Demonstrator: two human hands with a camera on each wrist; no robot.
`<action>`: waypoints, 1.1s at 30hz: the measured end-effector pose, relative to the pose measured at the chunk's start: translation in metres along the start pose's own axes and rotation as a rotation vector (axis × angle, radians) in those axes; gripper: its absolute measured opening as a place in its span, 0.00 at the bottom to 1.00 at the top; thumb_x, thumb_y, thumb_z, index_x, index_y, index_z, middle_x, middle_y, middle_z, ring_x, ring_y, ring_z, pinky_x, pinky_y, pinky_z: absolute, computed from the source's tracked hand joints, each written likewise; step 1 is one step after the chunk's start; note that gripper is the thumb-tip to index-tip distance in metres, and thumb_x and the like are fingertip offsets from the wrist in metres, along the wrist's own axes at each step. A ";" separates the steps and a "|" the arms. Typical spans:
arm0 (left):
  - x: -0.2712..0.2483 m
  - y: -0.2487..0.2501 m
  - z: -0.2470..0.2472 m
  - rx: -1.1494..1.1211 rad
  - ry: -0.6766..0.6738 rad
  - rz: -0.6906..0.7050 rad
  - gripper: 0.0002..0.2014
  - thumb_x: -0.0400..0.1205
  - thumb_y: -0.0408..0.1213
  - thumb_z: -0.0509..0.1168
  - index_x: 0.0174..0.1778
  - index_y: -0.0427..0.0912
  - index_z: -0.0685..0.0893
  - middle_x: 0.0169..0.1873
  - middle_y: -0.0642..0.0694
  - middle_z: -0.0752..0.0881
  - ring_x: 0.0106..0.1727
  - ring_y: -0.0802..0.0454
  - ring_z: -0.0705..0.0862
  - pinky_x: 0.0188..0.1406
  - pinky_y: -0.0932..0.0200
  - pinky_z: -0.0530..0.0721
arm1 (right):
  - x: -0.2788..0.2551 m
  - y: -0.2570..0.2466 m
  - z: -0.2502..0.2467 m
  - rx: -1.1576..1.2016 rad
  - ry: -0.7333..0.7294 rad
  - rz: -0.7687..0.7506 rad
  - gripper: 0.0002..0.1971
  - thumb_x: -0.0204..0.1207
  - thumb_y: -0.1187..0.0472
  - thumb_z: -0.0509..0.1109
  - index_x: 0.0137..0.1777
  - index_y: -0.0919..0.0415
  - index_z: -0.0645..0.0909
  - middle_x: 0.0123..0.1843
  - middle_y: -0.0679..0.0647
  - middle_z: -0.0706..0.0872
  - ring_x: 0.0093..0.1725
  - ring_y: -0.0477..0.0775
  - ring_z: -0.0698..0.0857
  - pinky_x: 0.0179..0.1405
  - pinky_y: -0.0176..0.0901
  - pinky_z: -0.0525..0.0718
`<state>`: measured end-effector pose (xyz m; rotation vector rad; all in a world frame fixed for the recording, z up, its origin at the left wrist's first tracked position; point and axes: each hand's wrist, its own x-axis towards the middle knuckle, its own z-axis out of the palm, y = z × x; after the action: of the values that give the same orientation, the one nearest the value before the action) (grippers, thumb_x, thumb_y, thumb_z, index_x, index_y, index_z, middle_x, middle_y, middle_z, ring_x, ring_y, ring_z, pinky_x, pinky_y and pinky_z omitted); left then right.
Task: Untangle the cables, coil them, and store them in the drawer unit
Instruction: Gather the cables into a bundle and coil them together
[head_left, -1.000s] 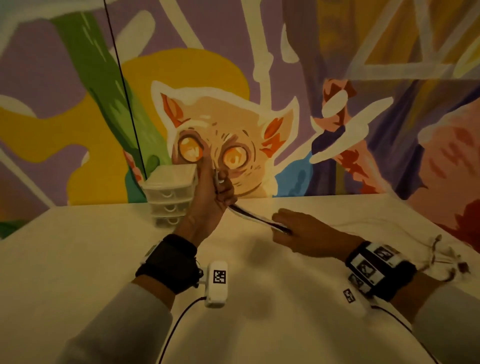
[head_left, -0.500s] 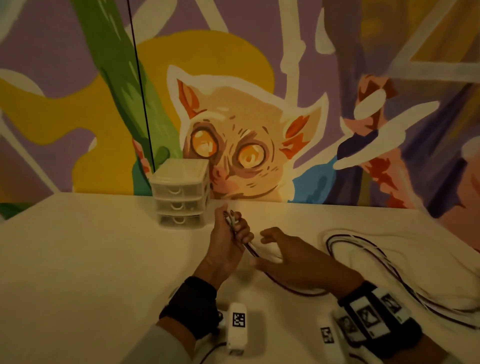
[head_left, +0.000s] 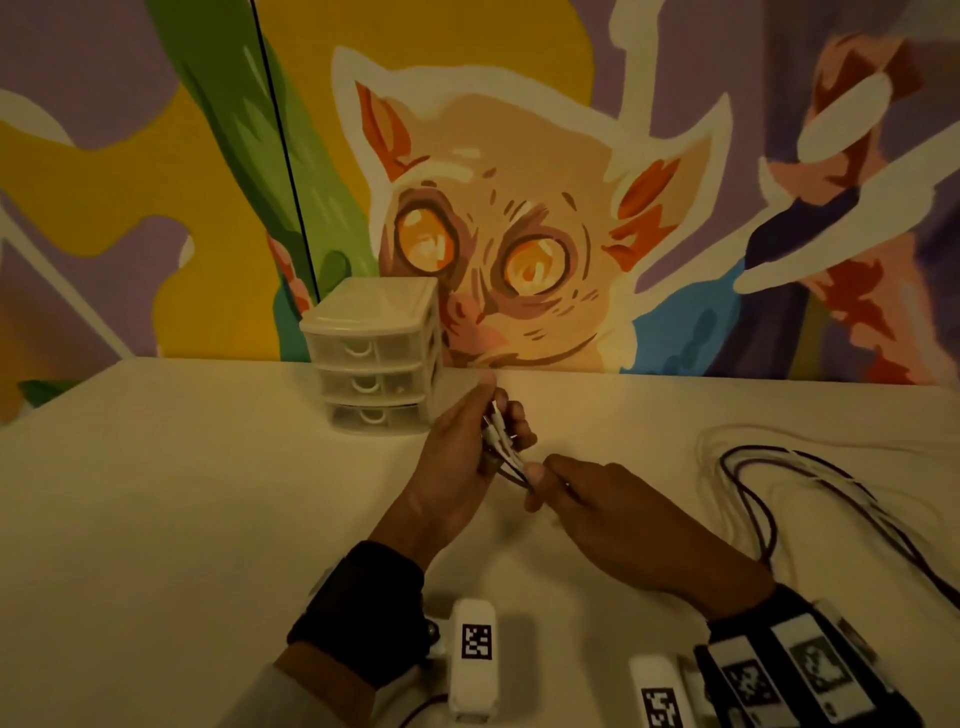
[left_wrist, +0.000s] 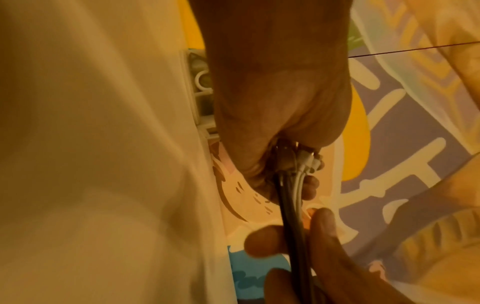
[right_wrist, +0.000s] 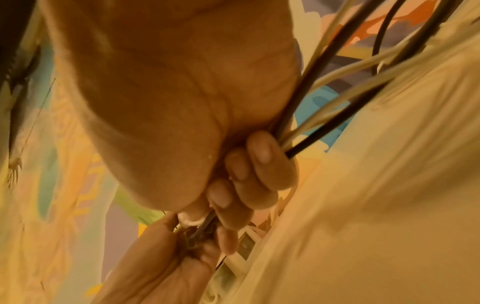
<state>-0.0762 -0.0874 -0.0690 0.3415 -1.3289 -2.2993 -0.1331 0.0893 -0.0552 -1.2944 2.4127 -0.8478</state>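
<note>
The left hand (head_left: 457, 457) was raised just above the bench (head_left: 156, 519), its fingers (head_left: 519, 421) curled tight around the plug ends of a bundle of black and white cables (head_left: 501, 441), the white connectors poking up out of the fist. In the left wrist view the same hand (left_wrist: 280, 123) gripped the connectors, and the cables (left_wrist: 292, 205) ran down from it as one straight bunch. Just at 4 o'clock of that hand the right hand (head_left: 613, 514) pinched the bundle, thumb on one side and fingers on the other, with only a short stretch of cable showing between the two hands. The right wrist view showed the right hand (right_wrist: 182, 102) with its fingers (right_wrist: 259, 164) folded over the strands, and the cables (right_wrist: 324, 82) fanning out behind the palm, dark and pale ones mixed.

From the right hand the loose length passed under the wrist and lay in long open loops on the bench at 3 o'clock, dark strands lying over white ones. The drawer unit (head_left: 371, 358), a small translucent stack of three drawers, all pushed in, stood at 11 o'clock from the hands, at the back edge of the bench against the painted wall (head_left: 519, 208), near the left hand but apart from it. A thin black line (head_left: 283, 156) ran down the wall behind the drawer unit.
</note>
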 end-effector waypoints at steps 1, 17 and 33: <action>-0.002 -0.002 0.001 -0.001 0.005 0.011 0.20 0.95 0.47 0.58 0.40 0.43 0.83 0.40 0.43 0.87 0.38 0.50 0.89 0.53 0.50 0.90 | -0.002 0.000 0.001 0.037 0.000 -0.002 0.22 0.89 0.33 0.53 0.53 0.40 0.85 0.32 0.49 0.85 0.30 0.44 0.83 0.35 0.42 0.80; -0.020 0.003 0.004 0.029 -0.037 0.037 0.17 0.96 0.33 0.54 0.70 0.32 0.86 0.58 0.38 0.95 0.58 0.43 0.96 0.51 0.55 0.94 | -0.002 -0.008 0.011 0.352 -0.032 0.019 0.11 0.92 0.48 0.59 0.51 0.47 0.81 0.37 0.49 0.87 0.29 0.43 0.80 0.33 0.43 0.79; -0.033 0.005 0.016 0.691 -0.294 0.169 0.25 0.96 0.56 0.49 0.72 0.53 0.89 0.70 0.59 0.90 0.68 0.61 0.88 0.55 0.55 0.87 | -0.007 -0.008 0.005 0.095 0.011 -0.008 0.17 0.95 0.48 0.53 0.61 0.51 0.83 0.46 0.38 0.83 0.45 0.45 0.86 0.45 0.38 0.86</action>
<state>-0.0533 -0.0610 -0.0575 0.0933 -2.1944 -1.7343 -0.1213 0.0896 -0.0543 -1.2677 2.3465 -0.9621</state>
